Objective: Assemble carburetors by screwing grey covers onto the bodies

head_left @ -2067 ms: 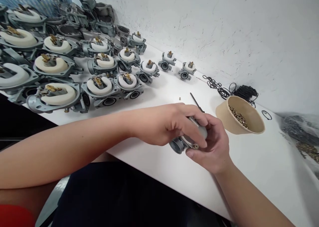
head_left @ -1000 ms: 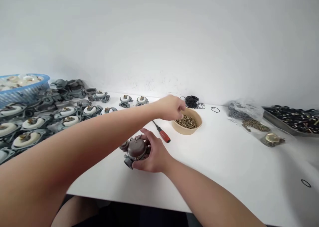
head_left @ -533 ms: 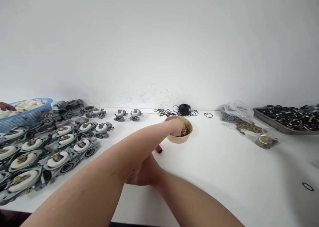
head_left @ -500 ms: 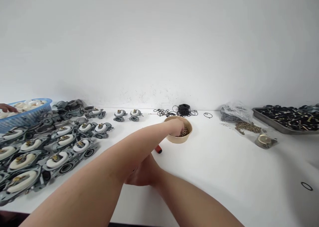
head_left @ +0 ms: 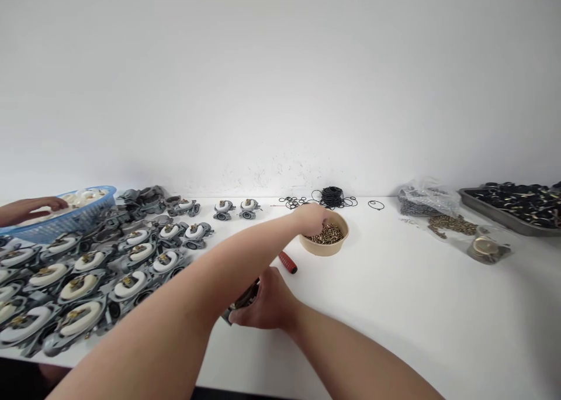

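Bright, even, diffuse light fills the scene, with no glare. The white wall (head_left: 280, 66) looks washed out and the white table (head_left: 416, 295) carries only faint, soft shadows. Wide-angle distortion bends the edges, and the near forearms appear enlarged and slightly soft.

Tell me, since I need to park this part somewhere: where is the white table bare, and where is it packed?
Bare: the broad stretch of table right of the right hand, in front of the bowl of screws and short of the plastic bags. Crowded: the carburetor bodies fill the left; the O-rings and the tray line the wall.
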{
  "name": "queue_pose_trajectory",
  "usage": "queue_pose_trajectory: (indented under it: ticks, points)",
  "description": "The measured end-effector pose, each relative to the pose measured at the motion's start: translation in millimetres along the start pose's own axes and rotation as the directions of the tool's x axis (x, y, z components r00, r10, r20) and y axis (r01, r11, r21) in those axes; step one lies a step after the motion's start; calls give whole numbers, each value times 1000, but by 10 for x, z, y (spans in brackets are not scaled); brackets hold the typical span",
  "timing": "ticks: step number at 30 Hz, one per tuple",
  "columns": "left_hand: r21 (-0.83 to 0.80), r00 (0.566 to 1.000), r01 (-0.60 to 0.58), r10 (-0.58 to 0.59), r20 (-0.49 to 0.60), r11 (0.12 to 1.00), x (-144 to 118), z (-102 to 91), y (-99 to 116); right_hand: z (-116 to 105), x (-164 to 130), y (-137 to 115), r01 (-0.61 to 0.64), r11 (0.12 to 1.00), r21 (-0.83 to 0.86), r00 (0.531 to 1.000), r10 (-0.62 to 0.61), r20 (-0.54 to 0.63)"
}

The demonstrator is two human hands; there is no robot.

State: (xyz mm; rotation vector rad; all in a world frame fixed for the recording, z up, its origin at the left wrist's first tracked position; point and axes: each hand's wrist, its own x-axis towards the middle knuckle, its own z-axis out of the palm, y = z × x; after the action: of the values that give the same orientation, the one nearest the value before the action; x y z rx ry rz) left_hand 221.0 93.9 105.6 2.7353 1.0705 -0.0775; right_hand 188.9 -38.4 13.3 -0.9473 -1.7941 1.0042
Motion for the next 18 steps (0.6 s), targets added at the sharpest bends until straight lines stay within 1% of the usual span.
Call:
queue_pose_trajectory:
  ticks: [2,4,6,8,9,10,12,13,15,18]
  points:
    - [-48,997,-4,0,-78,999,-222,-190,-129,1,-18,39,-31,999,32,1000,31,3]
    - [-94,987,13,-28,-160,995,-557,-373,-317,18,-30,84,-50,996,67,999,50,-4]
    - [-146,968,64,-97,-232,987,-986,-502,-514,48,-35,134,-30,996,80,999,32,-17]
    - [-241,926,126,-201,-319,962,-1456,-542,-664,83,-43,175,7,998,58,1000,-6,-26]
    - [-274,910,158,-248,-333,949,-1684,-525,-714,100,-51,188,27,999,37,999,-26,-27]
    - [-308,904,192,-290,-315,932,-1894,-483,-750,116,-62,196,45,999,9,999,-45,-26]
    - [-369,905,253,-354,-235,894,-2234,-347,-791,144,-89,201,98,993,-63,995,-100,-26]
    - [-393,913,269,-363,-188,879,-2357,-265,-805,156,-103,201,133,985,-107,990,-137,-29]
    - [-431,926,275,-357,-121,859,-2513,-109,-828,176,-125,204,214,954,-209,974,-225,-33]
    - [-501,940,261,-336,-62,825,-2595,60,-870,194,-135,221,317,880,-354,937,-349,-27]
